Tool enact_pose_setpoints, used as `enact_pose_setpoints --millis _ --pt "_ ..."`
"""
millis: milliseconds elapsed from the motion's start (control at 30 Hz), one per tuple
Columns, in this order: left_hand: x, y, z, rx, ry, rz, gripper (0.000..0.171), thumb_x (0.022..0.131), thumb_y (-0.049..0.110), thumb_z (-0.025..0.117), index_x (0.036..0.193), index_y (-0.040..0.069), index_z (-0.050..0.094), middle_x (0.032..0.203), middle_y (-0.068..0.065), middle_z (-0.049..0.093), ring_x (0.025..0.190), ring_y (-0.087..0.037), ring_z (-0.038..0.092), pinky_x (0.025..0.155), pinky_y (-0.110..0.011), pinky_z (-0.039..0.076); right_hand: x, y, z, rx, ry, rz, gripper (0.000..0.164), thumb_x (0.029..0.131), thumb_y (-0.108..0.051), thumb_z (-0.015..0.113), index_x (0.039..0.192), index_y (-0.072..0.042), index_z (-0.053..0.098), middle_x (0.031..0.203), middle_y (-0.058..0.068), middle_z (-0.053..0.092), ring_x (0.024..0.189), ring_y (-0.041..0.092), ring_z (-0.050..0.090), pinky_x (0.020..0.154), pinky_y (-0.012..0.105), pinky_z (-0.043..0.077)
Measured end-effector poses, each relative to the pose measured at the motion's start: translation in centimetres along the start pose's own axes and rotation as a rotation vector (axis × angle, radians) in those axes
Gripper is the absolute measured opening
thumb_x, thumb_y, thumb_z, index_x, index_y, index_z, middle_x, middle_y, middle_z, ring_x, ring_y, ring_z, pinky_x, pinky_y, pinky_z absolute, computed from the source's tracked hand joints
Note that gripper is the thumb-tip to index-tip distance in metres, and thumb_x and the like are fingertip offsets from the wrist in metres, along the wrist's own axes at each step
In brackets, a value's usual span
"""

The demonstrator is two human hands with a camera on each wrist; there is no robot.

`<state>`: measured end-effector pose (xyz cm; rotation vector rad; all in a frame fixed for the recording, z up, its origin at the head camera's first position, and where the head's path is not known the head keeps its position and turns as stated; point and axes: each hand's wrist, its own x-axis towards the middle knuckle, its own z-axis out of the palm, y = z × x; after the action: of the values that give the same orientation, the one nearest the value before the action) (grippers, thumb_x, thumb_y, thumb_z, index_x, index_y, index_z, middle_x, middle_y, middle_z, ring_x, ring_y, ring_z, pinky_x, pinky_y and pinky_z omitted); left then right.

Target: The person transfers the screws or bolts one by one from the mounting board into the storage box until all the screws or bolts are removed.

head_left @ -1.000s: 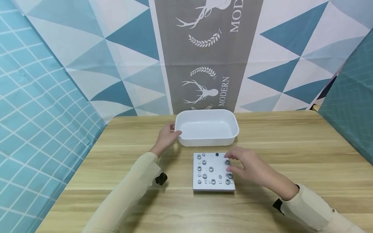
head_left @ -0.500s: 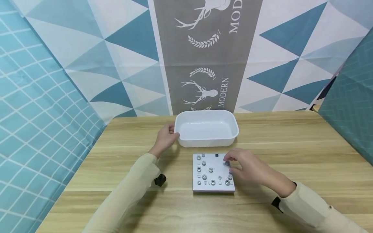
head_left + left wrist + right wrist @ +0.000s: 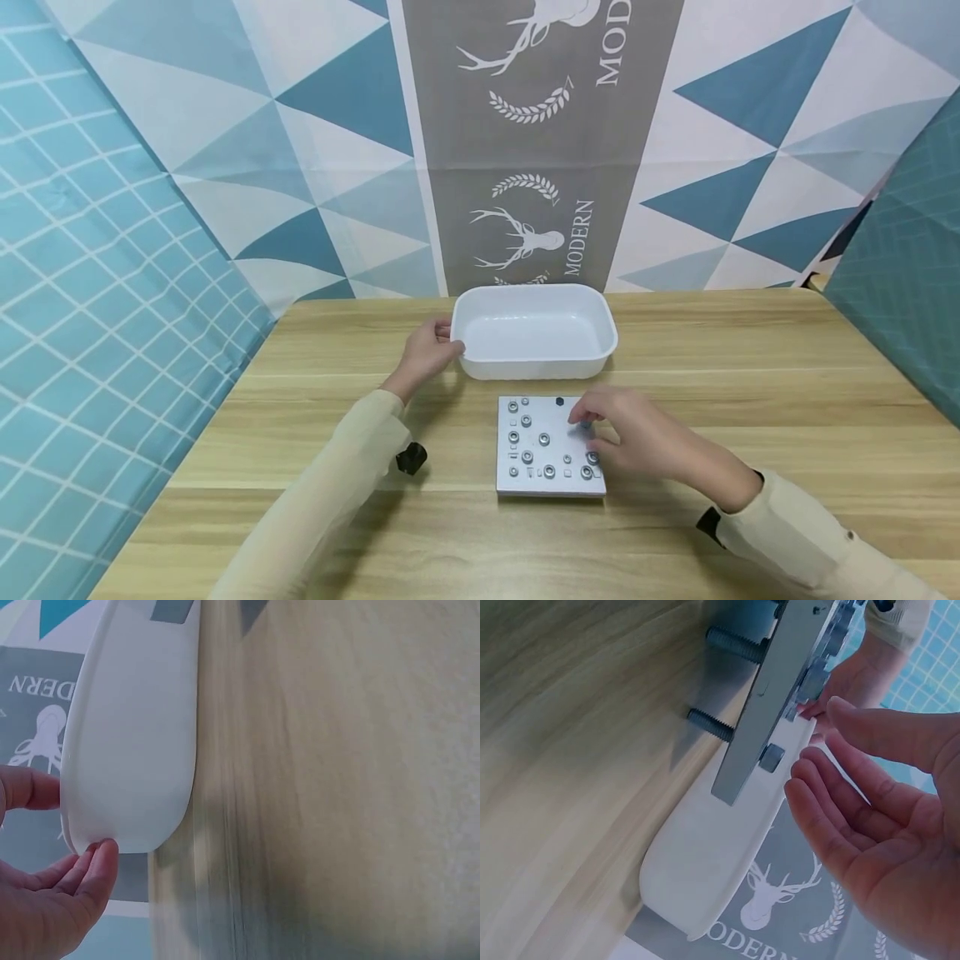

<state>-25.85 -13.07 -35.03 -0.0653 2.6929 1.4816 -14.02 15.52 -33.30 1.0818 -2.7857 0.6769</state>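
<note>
My left hand [image 3: 429, 354] holds the left end of a white plastic basin [image 3: 536, 369], thumb over the rim and fingers along the outside. The left wrist view shows the fingertips [image 3: 107, 855] at the basin's corner. In front of it sits a square metal plate [image 3: 558, 423] studded with several bolts. The right hand [image 3: 637, 433] hovers at the plate's right edge, thumb and fingers bent and apart. From the right wrist, nothing sits between them; a hex bolt head [image 3: 772, 757] stands just beyond the fingertips. Threaded bolt shanks [image 3: 712, 724] stick out below the plate.
The wooden table [image 3: 315, 467] carries the basin near its back edge. Behind it hangs a patterned cloth [image 3: 360, 167] with deer prints; a blue checked cloth [image 3: 112, 292] lines the left side. A black hex piece [image 3: 559, 402] stands at the plate's far edge.
My right hand's fingertips have shifted slightly left over the plate's right edge, now covering more of the upper right bolt. The left hand stays on the basin.
</note>
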Motion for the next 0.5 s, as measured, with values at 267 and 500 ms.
enact_pose_setpoints --millis 267,500 --pt "0.30 0.31 -0.51 -0.026 -0.011 -0.026 0.047 0.084 0.012 0.060 0.129 -0.002 0.053 0.122 -0.020 0.061 0.107 -0.029 0.061 0.094 -0.034 0.055 0.05 -0.44 -0.22 0.036 -0.025 -0.066 0.024 0.072 -0.002 0.080 0.092 -0.010 0.069 0.088 -0.003 0.069 0.082 0.011 0.062 0.073 0.025 0.057" --pt "0.47 0.09 -0.69 -0.046 0.010 -0.048 0.041 0.085 0.012 0.061 0.123 -0.003 0.058 0.114 -0.018 0.063 0.091 -0.020 0.061 0.088 -0.034 0.057 0.00 -0.72 -0.40 0.054 -0.106 -0.143 0.020 0.074 -0.004 0.079 0.089 -0.013 0.070 0.087 -0.005 0.068 0.081 0.007 0.062 0.072 0.022 0.056"
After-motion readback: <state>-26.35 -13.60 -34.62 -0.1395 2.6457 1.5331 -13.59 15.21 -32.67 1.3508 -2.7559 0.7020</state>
